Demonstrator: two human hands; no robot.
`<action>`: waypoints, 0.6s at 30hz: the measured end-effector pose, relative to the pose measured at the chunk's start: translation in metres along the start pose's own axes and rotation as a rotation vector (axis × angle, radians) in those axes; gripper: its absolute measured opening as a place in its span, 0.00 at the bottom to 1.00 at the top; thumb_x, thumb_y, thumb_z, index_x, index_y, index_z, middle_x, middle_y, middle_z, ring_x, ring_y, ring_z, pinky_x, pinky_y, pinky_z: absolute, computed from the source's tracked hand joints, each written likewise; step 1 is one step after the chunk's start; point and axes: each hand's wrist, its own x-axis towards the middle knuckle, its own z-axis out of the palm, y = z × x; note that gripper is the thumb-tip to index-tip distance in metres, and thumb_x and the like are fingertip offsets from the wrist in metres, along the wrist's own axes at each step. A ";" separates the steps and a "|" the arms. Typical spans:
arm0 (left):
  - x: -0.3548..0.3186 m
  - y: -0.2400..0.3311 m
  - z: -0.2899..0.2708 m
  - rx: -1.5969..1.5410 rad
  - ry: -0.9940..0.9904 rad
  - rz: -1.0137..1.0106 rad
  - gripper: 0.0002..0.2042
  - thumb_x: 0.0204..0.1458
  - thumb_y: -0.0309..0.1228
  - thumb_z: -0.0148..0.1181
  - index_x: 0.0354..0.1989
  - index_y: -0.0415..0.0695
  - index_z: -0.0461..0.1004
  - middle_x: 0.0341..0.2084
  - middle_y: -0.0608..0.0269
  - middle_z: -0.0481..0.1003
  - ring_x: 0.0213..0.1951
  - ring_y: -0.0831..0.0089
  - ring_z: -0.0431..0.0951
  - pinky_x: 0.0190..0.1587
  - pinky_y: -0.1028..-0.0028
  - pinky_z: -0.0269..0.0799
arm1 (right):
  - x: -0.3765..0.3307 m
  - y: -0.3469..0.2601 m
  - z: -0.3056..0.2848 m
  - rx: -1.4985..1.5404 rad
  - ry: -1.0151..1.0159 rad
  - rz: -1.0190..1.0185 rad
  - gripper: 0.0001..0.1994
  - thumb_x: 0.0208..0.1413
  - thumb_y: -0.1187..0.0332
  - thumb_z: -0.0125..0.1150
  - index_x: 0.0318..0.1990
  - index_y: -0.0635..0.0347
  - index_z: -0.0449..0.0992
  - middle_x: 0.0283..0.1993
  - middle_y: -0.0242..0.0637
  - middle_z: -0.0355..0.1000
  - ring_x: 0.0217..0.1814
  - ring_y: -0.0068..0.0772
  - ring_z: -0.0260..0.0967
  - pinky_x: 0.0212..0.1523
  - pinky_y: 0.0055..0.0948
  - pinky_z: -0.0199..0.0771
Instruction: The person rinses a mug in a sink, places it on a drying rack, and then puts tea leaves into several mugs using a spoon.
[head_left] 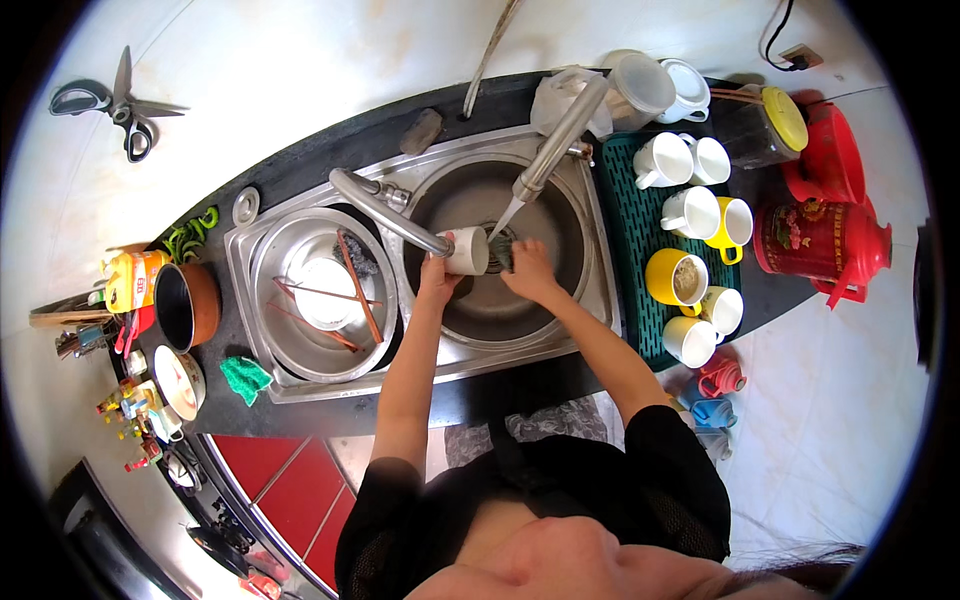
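Two hands (437, 280), one held cup (466, 251), seven cups (688, 213) on one tray (645, 300)

Shows glossy white marbled wall (300, 60), brightly lit, behind long black stone-look counter (335, 140). Has flat red panels (310, 485) with pale seams, lower left. Includes small brownish wall socket (806, 53), upper right.

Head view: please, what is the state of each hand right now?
Left hand: closed around a white cup.
Right hand: closed on a dark item, possibly a scrubber.
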 end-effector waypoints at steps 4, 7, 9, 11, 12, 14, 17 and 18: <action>-0.004 -0.009 0.018 -0.034 -0.035 -0.013 0.21 0.41 0.39 0.65 0.43 0.50 0.65 0.35 0.67 0.71 0.37 0.71 0.73 0.34 0.66 0.71 | 0.011 -0.039 -0.010 0.338 -0.179 0.170 0.20 0.41 0.69 0.54 0.43 0.68 0.63 0.45 0.51 0.63 0.49 0.50 0.60 0.49 0.37 0.61; 0.002 -0.014 0.020 0.000 -0.017 0.015 0.21 0.40 0.39 0.66 0.42 0.50 0.66 0.32 0.67 0.72 0.33 0.70 0.74 0.31 0.66 0.72 | 0.021 -0.028 0.038 0.785 -0.079 0.214 0.26 0.42 0.70 0.52 0.52 0.67 0.56 0.50 0.57 0.61 0.54 0.52 0.59 0.54 0.36 0.58; 0.011 -0.023 0.015 -0.030 -0.008 0.007 0.20 0.40 0.40 0.65 0.41 0.50 0.67 0.32 0.67 0.72 0.31 0.70 0.75 0.29 0.67 0.73 | 0.011 -0.034 0.064 0.811 -0.036 0.134 0.26 0.42 0.70 0.52 0.52 0.66 0.57 0.50 0.56 0.61 0.54 0.51 0.59 0.54 0.36 0.58; 0.024 -0.015 0.016 -0.063 -0.052 -0.015 0.19 0.40 0.41 0.65 0.39 0.50 0.68 0.31 0.67 0.73 0.30 0.69 0.75 0.28 0.67 0.73 | 0.007 -0.045 0.077 0.840 0.023 0.040 0.25 0.42 0.71 0.52 0.52 0.64 0.58 0.50 0.55 0.62 0.54 0.50 0.60 0.54 0.35 0.58; 0.032 -0.008 0.011 -0.090 -0.087 -0.043 0.18 0.40 0.42 0.64 0.39 0.50 0.69 0.31 0.67 0.73 0.30 0.69 0.75 0.28 0.67 0.74 | 0.004 -0.047 0.080 0.854 0.045 -0.003 0.25 0.41 0.71 0.51 0.52 0.63 0.58 0.50 0.54 0.62 0.54 0.50 0.60 0.54 0.35 0.59; 0.023 -0.005 0.023 0.027 -0.069 -0.100 0.18 0.44 0.50 0.56 0.36 0.48 0.72 0.31 0.65 0.74 0.34 0.69 0.75 0.39 0.66 0.72 | 0.008 -0.004 0.051 0.112 0.037 -0.562 0.23 0.43 0.70 0.54 0.50 0.62 0.62 0.52 0.47 0.61 0.55 0.46 0.58 0.54 0.34 0.59; 0.026 -0.015 0.029 0.012 0.017 -0.140 0.18 0.45 0.50 0.55 0.35 0.48 0.72 0.30 0.66 0.74 0.33 0.69 0.75 0.39 0.67 0.72 | 0.026 0.022 0.035 -0.046 -0.090 -0.580 0.23 0.41 0.67 0.57 0.49 0.62 0.64 0.50 0.45 0.64 0.54 0.48 0.60 0.54 0.38 0.59; 0.026 -0.016 0.031 -0.064 -0.029 -0.142 0.18 0.45 0.51 0.54 0.36 0.50 0.72 0.30 0.67 0.74 0.34 0.69 0.74 0.39 0.67 0.72 | 0.022 0.002 0.042 0.096 -0.108 -0.318 0.23 0.42 0.67 0.56 0.49 0.63 0.64 0.49 0.47 0.64 0.53 0.49 0.60 0.54 0.39 0.59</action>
